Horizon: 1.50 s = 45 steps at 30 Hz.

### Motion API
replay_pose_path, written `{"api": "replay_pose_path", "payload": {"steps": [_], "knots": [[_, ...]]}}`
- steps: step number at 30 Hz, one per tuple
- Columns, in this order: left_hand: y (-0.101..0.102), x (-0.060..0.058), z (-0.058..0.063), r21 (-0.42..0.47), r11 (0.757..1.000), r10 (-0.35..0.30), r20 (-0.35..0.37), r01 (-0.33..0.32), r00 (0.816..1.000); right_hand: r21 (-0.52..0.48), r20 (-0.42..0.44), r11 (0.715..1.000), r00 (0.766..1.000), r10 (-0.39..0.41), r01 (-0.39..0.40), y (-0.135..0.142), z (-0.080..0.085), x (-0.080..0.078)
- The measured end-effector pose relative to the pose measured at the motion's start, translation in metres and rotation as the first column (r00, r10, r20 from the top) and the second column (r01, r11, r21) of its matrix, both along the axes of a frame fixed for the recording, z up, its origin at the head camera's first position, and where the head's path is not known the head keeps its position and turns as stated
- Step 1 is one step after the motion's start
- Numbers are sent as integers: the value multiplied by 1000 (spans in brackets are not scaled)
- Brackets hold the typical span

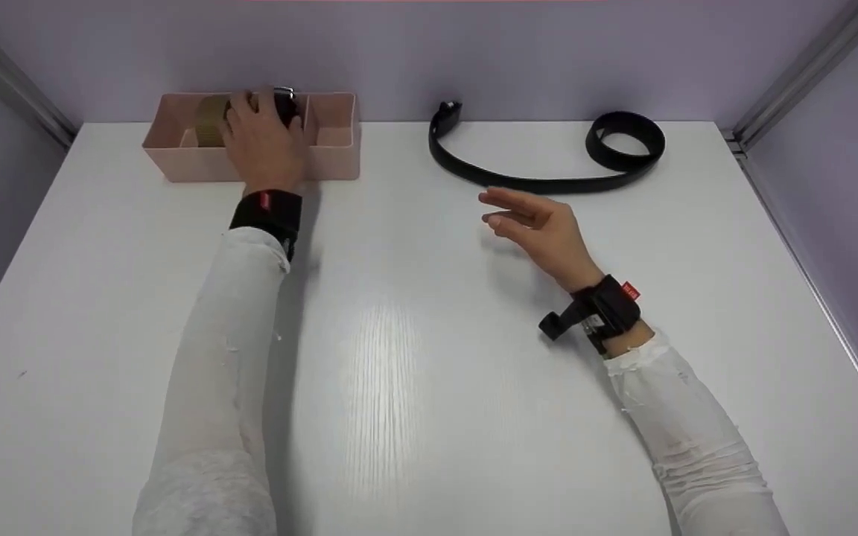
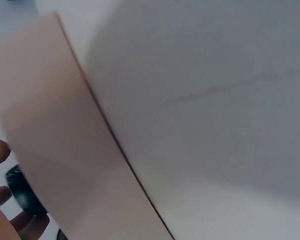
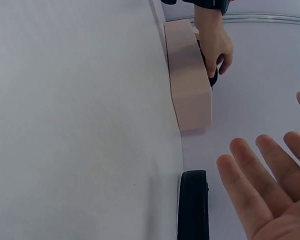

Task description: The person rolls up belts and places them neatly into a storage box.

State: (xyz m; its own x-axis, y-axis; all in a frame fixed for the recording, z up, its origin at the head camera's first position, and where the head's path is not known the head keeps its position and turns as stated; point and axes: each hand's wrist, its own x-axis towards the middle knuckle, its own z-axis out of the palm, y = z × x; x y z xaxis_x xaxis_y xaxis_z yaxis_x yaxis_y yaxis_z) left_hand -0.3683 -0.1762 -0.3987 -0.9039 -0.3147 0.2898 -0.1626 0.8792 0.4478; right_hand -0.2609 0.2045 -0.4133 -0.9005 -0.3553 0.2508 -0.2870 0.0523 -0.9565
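At the back left, my left hand (image 1: 265, 149) reaches into a pink box (image 1: 198, 165) and grips a rolled black belt (image 1: 287, 106), its metal buckle showing at the top. In the left wrist view, the fingers (image 2: 35, 227) curl around the dark coil (image 2: 24, 192) behind the box's wall. Beside it in the same compartment stands an olive-tan roll (image 1: 210, 123). My right hand (image 1: 548, 231) hovers over the white table with fingers extended, holding nothing. Just beyond it lies a black belt (image 1: 526, 184), partly uncoiled, with one end still looped.
A divider (image 1: 307, 123) splits the pink box into a larger left compartment and a smaller right one. Pale walls (image 1: 518, 59) rise behind and on both sides of the white table (image 1: 399, 335). A loose strap end (image 1: 554, 324) hangs from the right wristband.
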Motion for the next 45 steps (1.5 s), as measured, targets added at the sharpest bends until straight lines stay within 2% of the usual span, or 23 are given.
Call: {"api": "replay_pose_path", "payload": {"steps": [1, 3, 5, 7, 8, 10, 12, 14, 17, 19, 21, 23, 25, 26, 27, 30, 33, 36, 38, 41, 43, 45], "knots": [[2, 3, 3, 8, 1000, -21, -19, 21, 1000, 6, -21, 1000, 999, -24, 24, 2, 1, -2], [9, 11, 6, 13, 996, -85, -108, 87, 991, 24, -67, 996, 994, -86, 88, 7, 1, -8], [18, 22, 9, -8, 984, -174, -191, 175, 966, 57, -116, 984, 980, -162, 169, 15, 0, -15], [30, 38, 10, -45, 959, -281, -277, 280, 919, 101, -145, 961, 959, -243, 258, 25, -1, -25], [36, 48, 9, -72, 940, -339, -321, 334, 884, 128, -154, 945, 947, -281, 302, 31, -2, -31], [48, 70, 9, -125, 892, -448, -362, 434, 817, 204, -179, 900, 919, -352, 385, 45, -1, -45], [61, 93, 7, -191, 829, -555, -393, 525, 734, 303, -209, 837, 889, -407, 455, 62, 2, -60], [72, 115, 4, -262, 758, -649, -392, 597, 652, 416, -245, 760, 866, -435, 500, 80, 6, -75], [86, 142, 0, -344, 646, -762, -340, 681, 551, 555, -310, 642, 848, -430, 529, 111, 12, -93], [95, 157, -4, -375, 576, -818, -277, 727, 505, 629, -337, 576, 851, -404, 522, 131, 12, -102], [103, 170, -8, -391, 519, -855, -220, 760, 470, 700, -335, 513, 862, -380, 497, 149, 10, -108], [109, 180, -13, -407, 476, -879, -182, 780, 441, 766, -294, 462, 883, -365, 446, 162, 7, -111], [114, 187, -17, -422, 443, -896, -167, 791, 412, 813, -240, 431, 899, -365, 392, 169, 4, -112], [116, 189, -19, -428, 432, -901, -166, 794, 400, 824, -221, 423, 901, -372, 377, 171, 2, -112], [117, 191, -20, -433, 421, -906, -164, 797, 389, 825, -211, 422, 899, -385, 374, 171, 2, -111], [120, 190, -24, -439, 404, -914, -162, 803, 371, 795, -213, 452, 884, -417, 405, 171, -3, -109], [120, 187, -26, -430, 405, -914, -162, 807, 372, 756, -224, 484, 869, -441, 440, 167, -5, -104], [120, 181, -26, -413, 416, -909, -168, 810, 381, 733, -223, 523, 880, -420, 435, 160, -6, -97], [121, 177, -25, -398, 430, -903, -173, 810, 394, 715, -239, 553, 893, -382, 428, 152, -6, -91], [123, 168, -21, -359, 463, -886, -167, 810, 432, 682, -286, 607, 913, -292, 408, 137, -7, -81], [125, 161, -17, -327, 489, -872, -153, 808, 466, 652, -337, 641, 913, -232, 404, 125, -8, -73], [127, 154, -14, -290, 518, -855, -137, 805, 501, 613, -398, 677, 900, -179, 406, 114, -9, -64]]}}
